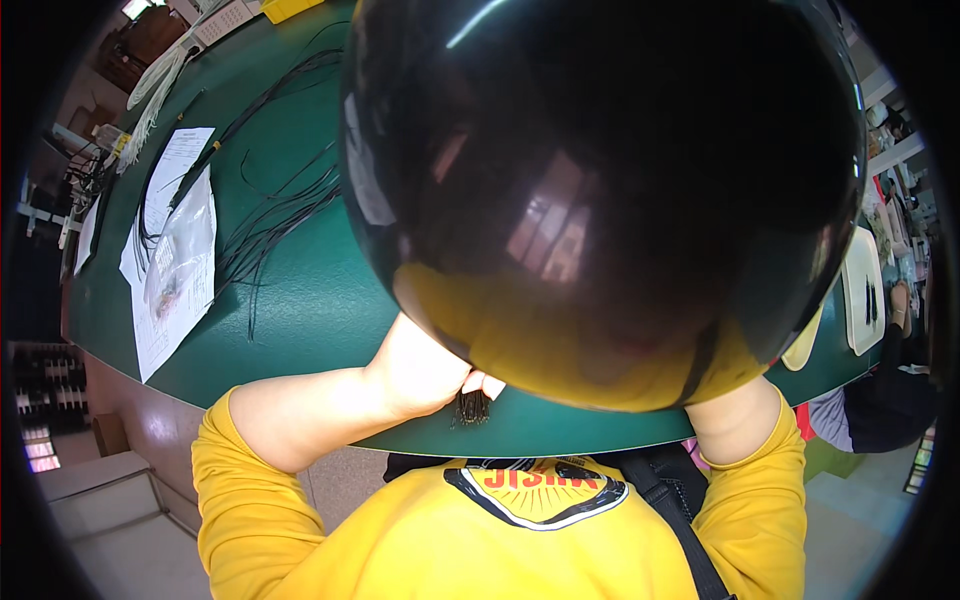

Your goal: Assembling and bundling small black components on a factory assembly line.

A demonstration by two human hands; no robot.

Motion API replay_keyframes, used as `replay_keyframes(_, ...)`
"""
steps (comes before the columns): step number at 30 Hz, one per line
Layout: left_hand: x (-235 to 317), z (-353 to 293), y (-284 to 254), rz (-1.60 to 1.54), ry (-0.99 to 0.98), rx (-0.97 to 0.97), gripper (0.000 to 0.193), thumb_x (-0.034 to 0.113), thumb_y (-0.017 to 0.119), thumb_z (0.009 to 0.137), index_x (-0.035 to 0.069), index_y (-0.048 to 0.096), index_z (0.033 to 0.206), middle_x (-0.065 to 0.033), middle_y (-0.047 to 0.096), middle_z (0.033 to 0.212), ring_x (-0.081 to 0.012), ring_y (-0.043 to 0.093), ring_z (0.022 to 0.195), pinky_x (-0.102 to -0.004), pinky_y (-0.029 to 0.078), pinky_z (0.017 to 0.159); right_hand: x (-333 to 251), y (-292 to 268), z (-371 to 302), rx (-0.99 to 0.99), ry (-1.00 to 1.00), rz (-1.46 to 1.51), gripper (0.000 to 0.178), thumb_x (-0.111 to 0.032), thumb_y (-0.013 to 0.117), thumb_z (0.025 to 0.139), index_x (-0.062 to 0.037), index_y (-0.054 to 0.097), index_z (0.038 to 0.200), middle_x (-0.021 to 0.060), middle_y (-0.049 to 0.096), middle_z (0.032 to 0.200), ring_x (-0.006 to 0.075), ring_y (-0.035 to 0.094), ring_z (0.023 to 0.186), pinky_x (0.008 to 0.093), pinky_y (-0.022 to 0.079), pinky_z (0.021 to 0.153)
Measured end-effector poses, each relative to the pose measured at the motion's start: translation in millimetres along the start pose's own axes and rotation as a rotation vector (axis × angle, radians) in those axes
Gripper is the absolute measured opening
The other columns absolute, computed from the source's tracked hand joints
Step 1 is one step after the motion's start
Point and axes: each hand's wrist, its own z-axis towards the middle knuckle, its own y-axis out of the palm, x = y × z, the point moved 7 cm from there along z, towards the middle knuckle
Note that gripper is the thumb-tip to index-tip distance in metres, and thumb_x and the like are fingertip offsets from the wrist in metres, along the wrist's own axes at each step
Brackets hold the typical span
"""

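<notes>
Close to the table's near edge is my left hand (425, 365), its fingers closed round a bundle of thin black wires (472, 408). The wires' short ends stick out below the fingertips toward me. A large glossy black dome (620, 200) fills the middle of the view and covers part of this hand and the rest of the bundle. My right forearm (735, 425) runs up behind the dome's lower right side. The dome hides my right hand, so its fingers cannot be seen.
On the green table (300, 310), long black wires (285, 215) spread at left beside paper sheets (165, 335) and a clear plastic bag (185, 255). White cables (155, 95) hang farther left. A pale tray (862, 290) with small dark pieces stands at right, near another person's leg (885, 410).
</notes>
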Motion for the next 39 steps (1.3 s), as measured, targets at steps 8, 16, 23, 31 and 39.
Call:
replay_keyframes(8,-2.0,0.9,3.8,0.097,0.008,-0.046,0.014,-0.001,0.049,0.082,0.003,0.055,0.07,-0.0023,0.05,0.05,-0.0077,0.046,0.042,-0.021,0.035,0.038,-27.2,18.4,14.9,-0.249,-0.279,-0.578,0.056,-0.001,0.064,0.069,0.0094,0.04,0.119,0.0182,0.048,0.119,0.0286,0.045,0.112,0.036,0.03,0.099)
replay_keyframes(16,10.1,2.3,8.9,0.177,0.098,-0.041,0.014,-0.002,0.052,0.08,0.004,0.055,0.067,-0.0009,0.05,0.049,-0.0075,0.046,0.043,-0.0211,0.035,0.04,-2.5,4.5,2.5,-0.055,0.042,-0.125,0.06,0.001,0.064,0.071,0.0077,0.034,0.123,0.0159,0.047,0.12,0.025,0.046,0.111,0.0343,0.032,0.099)
replay_keyframes(23,10.1,-1.0,10.8,0.199,0.075,-0.037,0.015,-0.001,0.051,0.081,0.004,0.055,0.067,-0.001,0.05,0.05,-0.0074,0.047,0.044,-0.0213,0.037,0.042,-10.8,18.3,10.5,-0.274,-0.089,-0.294,0.061,0.0,0.064,0.072,0.0064,0.034,0.125,0.0164,0.046,0.122,0.0238,0.045,0.113,0.0339,0.032,0.1)
replay_keyframes(31,15.4,2.4,15.8,0.112,0.07,-0.018,0.019,0.002,0.054,0.08,0.004,0.053,0.061,-0.0002,0.048,0.046,-0.0073,0.045,0.042,-0.0213,0.034,0.041,-14.6,19.1,8.4,-0.168,0.09,-0.168,0.055,0.005,0.059,0.074,0.005,0.037,0.124,0.0143,0.049,0.119,0.0219,0.048,0.109,0.0331,0.038,0.094)
replay_keyframes(39,26.1,2.8,17.1,0.193,0.196,-0.073,0.021,-0.001,0.054,0.079,0.004,0.053,0.058,-0.0001,0.048,0.046,-0.0073,0.045,0.043,-0.0216,0.036,0.043,-20.2,20.9,11.9,-0.219,-0.024,-0.269,0.05,0.004,0.064,0.07,0.0051,0.045,0.117,0.0132,0.054,0.112,0.0207,0.052,0.102,0.0321,0.039,0.092)
